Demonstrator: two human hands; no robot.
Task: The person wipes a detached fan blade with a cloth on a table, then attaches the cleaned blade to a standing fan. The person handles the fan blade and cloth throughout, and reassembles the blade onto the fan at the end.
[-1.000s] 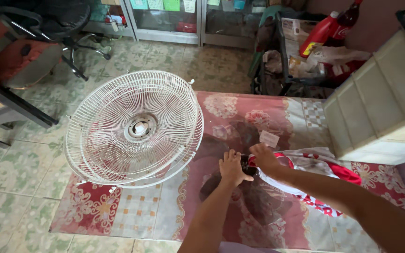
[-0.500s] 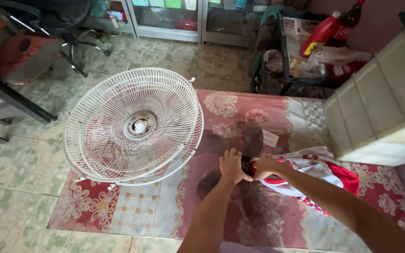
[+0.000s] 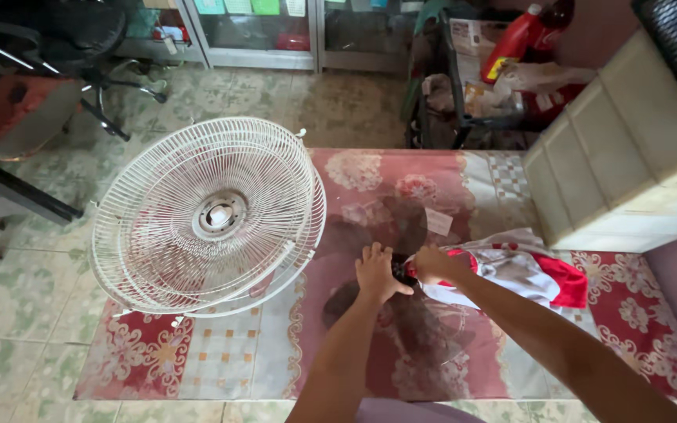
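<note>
Hands at the fan blade's hub

The left hand (image 3: 378,273) pressed flat on the blade (image 3: 417,325), lying on the mat (image 3: 237,352) right of the grilles (image 3: 205,215); the right hand (image 3: 431,264) clenched a rag (image 3: 523,270) against the hub.

Small pale rectangular sticker label (image 3: 438,222) on dark translucent fan blade (image 3: 421,211), just above hands. Red jug (image 3: 510,43) with yellow label at top right, beside dark bottle (image 3: 552,17) with red label. Pale printed carton (image 3: 464,35) left of jug, on cluttered rack.
</note>
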